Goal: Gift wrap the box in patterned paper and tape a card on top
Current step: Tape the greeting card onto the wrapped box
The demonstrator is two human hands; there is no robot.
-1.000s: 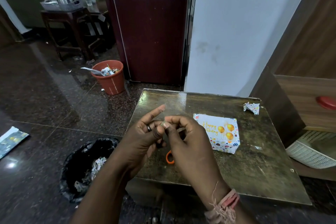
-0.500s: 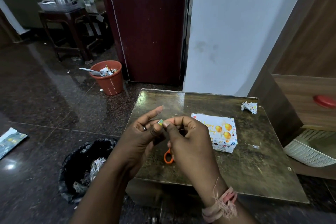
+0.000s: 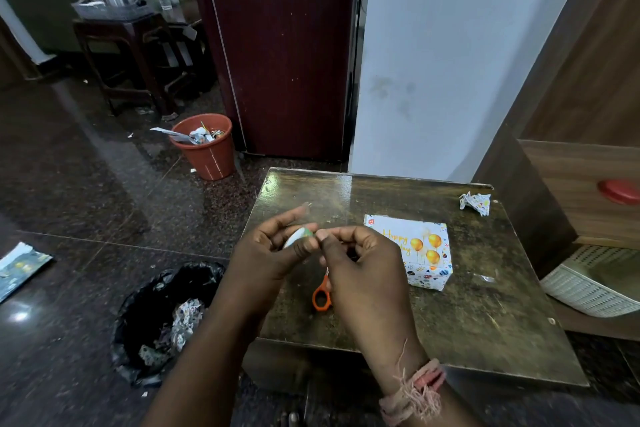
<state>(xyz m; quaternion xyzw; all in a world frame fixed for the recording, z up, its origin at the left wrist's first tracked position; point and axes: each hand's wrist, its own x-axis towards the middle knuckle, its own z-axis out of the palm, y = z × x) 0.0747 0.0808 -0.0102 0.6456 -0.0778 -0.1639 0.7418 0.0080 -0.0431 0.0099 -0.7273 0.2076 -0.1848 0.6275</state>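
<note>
Left hand (image 3: 273,255) is holding a small roll of tape (image 3: 298,236), fingers curled round it with the thumb lying across its rim; right hand (image 3: 360,260) is pinching at that same rim with thumb and forefinger tips, other fingers curled in, seemingly picking for the loose end; whether any strip is lifting I cannot tell; both grips are meeting above the near-left part of the table (image 3: 450,315). Just right of the right grip, the wrapped box (image 3: 429,276) is sitting flat on the table, patterned paper already round it, the balloon card (image 3: 412,241) lying on its top face; orange-handled scissors (image 3: 321,296) are lying directly beneath the grips, mostly hidden by the right hand; a crumpled paper scrap (image 3: 475,203) is lying well beyond the box at the far right. Judgement: wrapping is looking finished and the taping of the card is the step in hand; next move is calling for drawing out a short strip, cutting or tearing it, then carrying it right to the card's edge and pressing it down.
</note>
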